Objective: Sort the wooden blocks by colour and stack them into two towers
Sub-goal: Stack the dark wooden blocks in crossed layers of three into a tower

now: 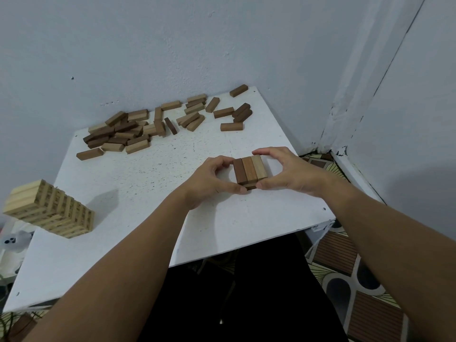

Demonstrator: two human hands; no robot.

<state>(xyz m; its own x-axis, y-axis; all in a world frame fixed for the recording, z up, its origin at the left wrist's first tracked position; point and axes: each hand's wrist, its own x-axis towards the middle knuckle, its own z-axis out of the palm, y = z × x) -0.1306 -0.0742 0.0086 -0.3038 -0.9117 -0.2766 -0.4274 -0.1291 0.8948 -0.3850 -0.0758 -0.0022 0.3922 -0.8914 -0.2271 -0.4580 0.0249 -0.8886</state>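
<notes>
A low stack of brown blocks (249,172) stands on the white table (153,188), right of its middle. Its top layer is three blocks side by side, dark to light from left to right, lying across a lower layer. My left hand (214,180) pinches the stack's left side, thumb at the near edge. My right hand (287,172) grips the right side, fingers curled over the far edge. A tall tower of pale blocks (50,209) stands at the table's left edge. Loose brown and tan blocks (128,130) lie scattered along the back.
More loose blocks (232,113) lie at the back right near the wall corner. The table's near edge runs just beyond my lap. Patterned floor (350,280) shows to the right, and white clutter (12,243) sits left of the table.
</notes>
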